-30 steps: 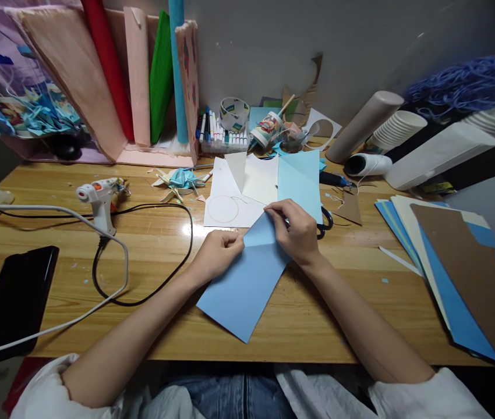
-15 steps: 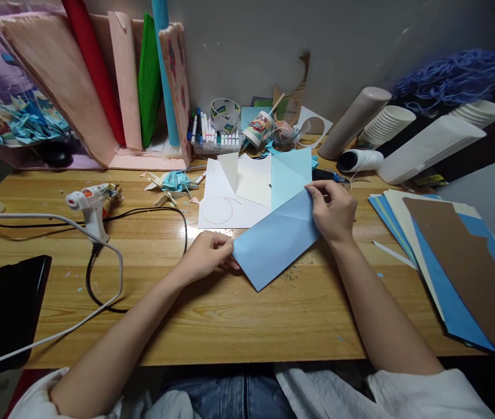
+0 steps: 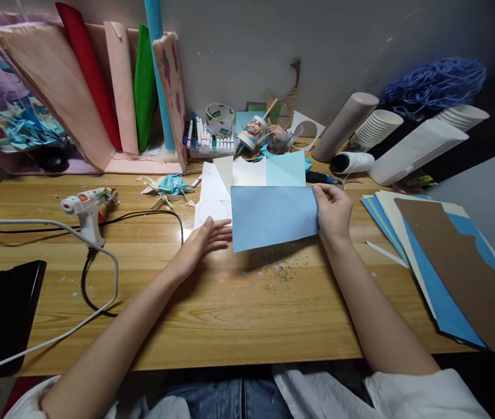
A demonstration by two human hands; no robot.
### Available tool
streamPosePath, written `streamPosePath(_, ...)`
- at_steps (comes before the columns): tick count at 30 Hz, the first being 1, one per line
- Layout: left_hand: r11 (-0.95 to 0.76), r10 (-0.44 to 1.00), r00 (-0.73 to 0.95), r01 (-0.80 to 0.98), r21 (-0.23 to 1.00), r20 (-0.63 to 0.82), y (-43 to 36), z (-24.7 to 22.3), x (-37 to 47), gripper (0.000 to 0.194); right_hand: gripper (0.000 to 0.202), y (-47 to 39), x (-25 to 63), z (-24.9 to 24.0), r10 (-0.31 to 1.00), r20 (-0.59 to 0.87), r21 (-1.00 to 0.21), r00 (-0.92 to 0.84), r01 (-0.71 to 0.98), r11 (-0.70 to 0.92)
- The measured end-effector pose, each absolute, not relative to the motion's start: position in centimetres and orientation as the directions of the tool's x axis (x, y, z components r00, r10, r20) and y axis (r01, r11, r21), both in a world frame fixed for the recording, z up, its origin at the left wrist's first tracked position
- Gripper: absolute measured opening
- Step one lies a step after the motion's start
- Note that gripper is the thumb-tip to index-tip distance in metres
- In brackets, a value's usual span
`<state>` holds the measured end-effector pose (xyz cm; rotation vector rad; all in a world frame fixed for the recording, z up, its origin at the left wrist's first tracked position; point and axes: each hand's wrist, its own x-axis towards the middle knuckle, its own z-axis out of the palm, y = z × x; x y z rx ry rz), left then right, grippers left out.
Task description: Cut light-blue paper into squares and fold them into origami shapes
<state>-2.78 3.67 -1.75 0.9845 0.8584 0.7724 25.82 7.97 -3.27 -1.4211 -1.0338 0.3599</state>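
A blue paper rectangle point(image 3: 275, 218) is held above the desk, its long sides nearly level. My right hand point(image 3: 333, 214) pinches its right end, thumb on the front face. At the paper's left edge is my left hand point(image 3: 201, 244), thumb up and fingers stretched apart; some fingertips reach the edge, and whether they touch it I cannot tell. Behind the blue paper lie a white sheet with a drawn circle point(image 3: 212, 201) and a light cyan sheet point(image 3: 286, 169), both partly covered.
A glue gun point(image 3: 85, 212) with cables and a black phone point(image 3: 5, 314) are on the left. Paper scraps point(image 3: 282, 272) dot the desk point(image 3: 230, 326). Stacked coloured sheets point(image 3: 452, 262) lie right. Markers, tape, cups and rolls line the back.
The blue paper has turned from slanted to nearly level, its left end rising. My left hand has let go of its left end and spread its fingers. The view has shifted slightly.
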Motion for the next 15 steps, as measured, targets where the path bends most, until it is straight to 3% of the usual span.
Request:
streamPosePath(2, 0.408, 0.799, 0.549, -0.195, 0.892, -0.245, 3.2, -1.4, -2.6, 0.071, 0.018, 7.8, 25.0, -3.6, 0.757, 0.34, -0.927, 0.558, 0.336, 0.169)
streamPosePath(5, 0.442, 0.797, 0.518, -0.152, 0.884, -0.31, 2.8, -0.9, -2.4, 0.051, 0.019, 7.5, 24.2, -3.9, 0.759, 0.333, -0.929, 0.56, 0.331, 0.164)
streamPosePath(8, 0.45, 0.851, 0.348, -0.097, 0.888, -0.393, 3.0, -0.9, -2.4, 0.029, 0.018, 7.0, 23.6, -3.4, 0.798, 0.299, -0.937, 0.523, 0.319, 0.142)
streamPosePath(10, 0.43, 0.896, 0.182, -0.134, 0.893, -0.405, 3.6, -1.1, -2.8, 0.022, 0.018, 6.7, 23.4, -2.7, 0.879, 0.197, -0.96, 0.435, 0.267, 0.083)
streamPosePath(15, 0.236, 0.948, -0.147, -0.269, 0.934, -0.282, 4.8, -1.2, -4.3, 0.023, 0.021, 5.6, 22.5, -1.1, 0.993, -0.09, -0.982, 0.077, 0.157, -0.101)
